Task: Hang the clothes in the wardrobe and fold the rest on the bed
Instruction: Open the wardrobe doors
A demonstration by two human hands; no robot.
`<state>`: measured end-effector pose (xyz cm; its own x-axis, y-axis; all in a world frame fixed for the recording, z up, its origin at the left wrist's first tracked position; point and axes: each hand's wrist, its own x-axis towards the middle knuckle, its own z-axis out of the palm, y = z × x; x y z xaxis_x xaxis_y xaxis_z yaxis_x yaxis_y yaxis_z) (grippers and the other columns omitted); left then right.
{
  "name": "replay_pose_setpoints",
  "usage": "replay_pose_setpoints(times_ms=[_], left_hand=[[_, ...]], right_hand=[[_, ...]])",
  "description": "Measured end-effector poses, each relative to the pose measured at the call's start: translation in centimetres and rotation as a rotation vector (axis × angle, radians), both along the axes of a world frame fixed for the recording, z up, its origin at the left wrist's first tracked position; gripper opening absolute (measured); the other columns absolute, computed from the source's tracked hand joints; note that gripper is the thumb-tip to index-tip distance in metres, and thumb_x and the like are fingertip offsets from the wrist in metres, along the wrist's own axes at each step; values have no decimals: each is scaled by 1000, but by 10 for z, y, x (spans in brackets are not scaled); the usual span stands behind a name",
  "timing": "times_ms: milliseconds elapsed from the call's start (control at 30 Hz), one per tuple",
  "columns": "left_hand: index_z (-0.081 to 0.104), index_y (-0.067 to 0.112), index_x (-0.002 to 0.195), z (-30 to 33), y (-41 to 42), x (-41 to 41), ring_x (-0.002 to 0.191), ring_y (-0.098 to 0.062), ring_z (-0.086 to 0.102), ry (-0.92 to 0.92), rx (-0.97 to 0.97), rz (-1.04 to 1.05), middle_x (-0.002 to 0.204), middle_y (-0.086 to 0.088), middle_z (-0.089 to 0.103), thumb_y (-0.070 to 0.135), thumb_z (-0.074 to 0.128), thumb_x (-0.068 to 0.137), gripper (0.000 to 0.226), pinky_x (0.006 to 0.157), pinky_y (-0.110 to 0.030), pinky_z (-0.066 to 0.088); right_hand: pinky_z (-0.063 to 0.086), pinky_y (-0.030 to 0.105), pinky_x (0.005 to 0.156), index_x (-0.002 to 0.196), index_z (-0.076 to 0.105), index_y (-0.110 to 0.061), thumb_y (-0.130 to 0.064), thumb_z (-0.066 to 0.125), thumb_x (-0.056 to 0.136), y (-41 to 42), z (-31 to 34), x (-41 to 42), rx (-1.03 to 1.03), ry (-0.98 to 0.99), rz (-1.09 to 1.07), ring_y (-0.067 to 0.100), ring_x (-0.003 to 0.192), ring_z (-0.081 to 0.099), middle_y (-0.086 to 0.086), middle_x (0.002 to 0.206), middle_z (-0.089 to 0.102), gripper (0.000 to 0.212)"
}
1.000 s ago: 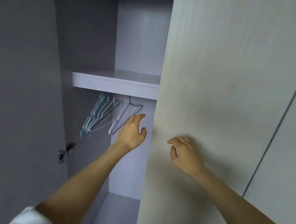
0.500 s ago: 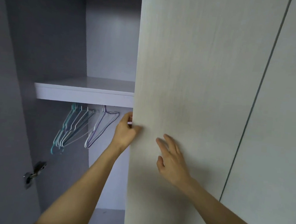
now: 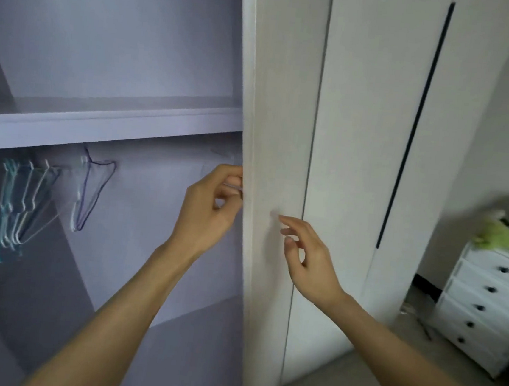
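— Moved: door (image 3: 280,133) swung wider; left hand (image 3: 211,210) grips its edge, right hand (image 3: 306,254) loose, empty.
— Step: opening wardrobe. Hangers (image 3: 25,202) far left; next, fetch clothes, unseen.

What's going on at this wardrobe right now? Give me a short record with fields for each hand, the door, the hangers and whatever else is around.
Left hand: fingers curled round the edge of the pale wooden wardrobe door
Right hand: open, fingers spread at the door's front face
Door: partly open, interior visible
Thin wire hangers: a bunch under the grey inner shelf, at the left; no clothes on them
White chest of drawers: at the right, with green items on top
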<state>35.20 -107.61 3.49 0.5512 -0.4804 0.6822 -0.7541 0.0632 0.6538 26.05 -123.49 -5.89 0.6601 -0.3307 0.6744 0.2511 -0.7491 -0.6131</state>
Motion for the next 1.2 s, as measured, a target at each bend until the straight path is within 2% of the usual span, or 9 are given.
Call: replay_pose_setpoints(times_ms=[133, 267, 433, 567, 700, 833, 900, 1000, 1200], left_hand=[[50, 30, 126, -9, -30, -30, 87, -4, 62, -113, 14, -151, 102, 14, 58, -2, 46, 81, 55, 77, -10, 46], [43, 18, 137, -11, -78, -51, 107, -2, 49, -217, 81, -238, 121, 8, 43, 6, 45, 77, 61, 87, -28, 49], [26, 47, 142, -10, -153, -70, 140, -5, 18, -329, 303, -301, 154, 12, 10, 5, 47, 86, 74, 104, -28, 36], [8, 55, 143, -6, -215, -89, 144, -11, 4, -381, 449, -298, 156, 17, -12, 10, 46, 88, 81, 100, -28, 35], [9, 45, 147, -4, -262, -100, 145, -18, 2, -365, 515, -284, 157, 8, -17, 12, 46, 91, 75, 106, -33, 32], [18, 30, 149, -18, -271, -110, 145, -26, 8, -385, 388, -209, 159, -6, -5, 10, 50, 91, 70, 112, -37, 25], [29, 19, 147, -28, -266, -117, 141, -33, 20, -376, 251, -151, 156, -14, 13, 6, 53, 87, 66, 109, -43, 32], [49, 5, 135, -43, -260, -134, 125, -36, 41, -465, 44, -93, 141, -20, 41, 4, 56, 80, 55, 99, -46, 41], [60, 9, 122, -69, -258, -175, 110, -29, 47, -634, -60, -276, 124, -15, 57, 9, 51, 76, 47, 86, -41, 41]], right_hand=[[47, 14, 79, 127, 54, -17, -20, 38, 98, -16, 2, -38, 21, 29, -109, 9, 101, 59, -7, 122, 58, 33], [43, 10, 75, 123, 55, -17, -23, 32, 94, -33, 9, -66, 71, 1, -215, 0, 90, 57, -16, 107, 61, 37], [38, 18, 57, 105, 51, -18, -14, 30, 96, -81, 14, -103, 163, -50, -424, 3, 61, 50, -16, 66, 51, 24], [36, 34, 56, 99, 47, -14, -5, 36, 92, -127, 23, -121, 225, 7, -524, 10, 56, 46, -5, 68, 51, 16], [39, 15, 54, 108, 49, -12, 2, 36, 86, -162, 33, -134, 275, 45, -508, 0, 63, 52, -7, 79, 57, 30], [46, 23, 66, 120, 52, -17, 1, 37, 88, -175, 34, -138, 325, 58, -483, 15, 80, 60, 1, 94, 65, 40], [46, 15, 73, 128, 51, -20, -1, 38, 90, -173, 28, -141, 320, 70, -463, 14, 89, 62, -2, 103, 65, 44], [49, 23, 85, 128, 52, -17, -2, 37, 91, -167, 13, -155, 347, 127, -487, 15, 100, 62, 0, 111, 63, 42], [49, 31, 90, 118, 59, -9, 0, 40, 89, -150, -24, -218, 393, 241, -715, 16, 99, 61, 3, 106, 67, 35]])
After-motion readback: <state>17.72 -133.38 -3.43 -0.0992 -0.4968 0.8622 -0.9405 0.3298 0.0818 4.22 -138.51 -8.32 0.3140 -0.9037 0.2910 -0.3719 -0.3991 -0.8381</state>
